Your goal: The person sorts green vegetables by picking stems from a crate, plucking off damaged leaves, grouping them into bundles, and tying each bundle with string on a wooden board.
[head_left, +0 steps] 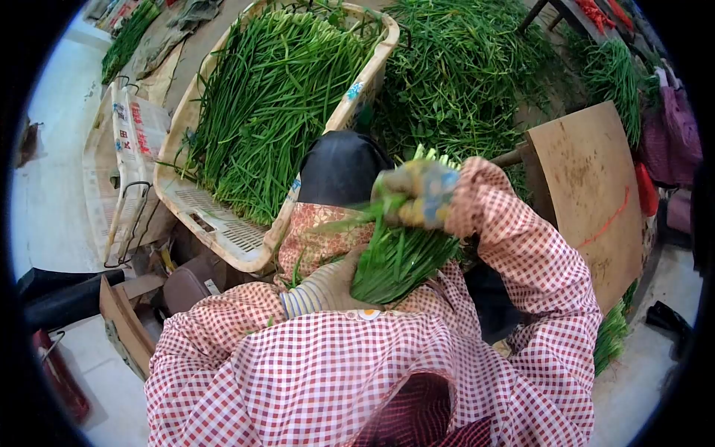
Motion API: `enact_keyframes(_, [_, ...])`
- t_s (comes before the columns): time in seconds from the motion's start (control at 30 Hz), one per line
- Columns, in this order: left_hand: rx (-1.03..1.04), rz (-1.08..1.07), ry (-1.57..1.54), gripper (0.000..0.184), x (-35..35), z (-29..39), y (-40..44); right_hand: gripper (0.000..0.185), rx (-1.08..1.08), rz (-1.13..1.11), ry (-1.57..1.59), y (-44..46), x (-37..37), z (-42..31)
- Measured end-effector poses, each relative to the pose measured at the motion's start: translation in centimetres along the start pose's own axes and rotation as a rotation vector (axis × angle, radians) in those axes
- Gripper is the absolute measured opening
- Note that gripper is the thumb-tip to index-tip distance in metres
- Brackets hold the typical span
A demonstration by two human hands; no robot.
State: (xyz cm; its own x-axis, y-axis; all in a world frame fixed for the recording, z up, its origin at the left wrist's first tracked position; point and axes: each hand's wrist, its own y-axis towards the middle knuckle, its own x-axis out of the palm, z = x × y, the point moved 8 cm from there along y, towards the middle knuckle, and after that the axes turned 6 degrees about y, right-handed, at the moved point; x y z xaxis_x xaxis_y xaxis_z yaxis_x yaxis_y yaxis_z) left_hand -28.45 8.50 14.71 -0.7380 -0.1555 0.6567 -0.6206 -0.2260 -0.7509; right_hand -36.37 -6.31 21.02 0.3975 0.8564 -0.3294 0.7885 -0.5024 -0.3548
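In the middle, over my lap, is a bunch of garlic chives (402, 261), its pale cut ends pointing away from me and its green leaves toward my chest. My left hand (339, 283), in a work glove with a striped cuff, grips the leafy part from the left side; some of its fingers are hidden under the leaves. Higher up, near the pale ends, my right hand (421, 195) is closed over the bunch in a soiled blue-and-yellow glove. Motion blurs that hand, and some loose leaves smear beside it.
A cream plastic crate (249, 249) full of laid-out chives stands ahead to the left. Beyond my hands lies a large heap of loose greens (462, 67). A wooden board (588, 194) leans at the right, and a folded crate (123, 164) is at far left.
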Motion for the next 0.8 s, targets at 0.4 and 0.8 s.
enact_keyframes(0.4, [0.418, 0.181, 1.448, 0.102, -2.4, 2.6, -0.9, 0.029, 0.053, 1.244, 1.006, -10.4, -14.2, 18.1])
enact_keyframes(0.8, [0.397, 0.115, 1.298, 0.111, -5.4, 1.1, 1.7, 0.03, 0.148, 0.937, 0.322, -15.1, -15.4, 16.2])
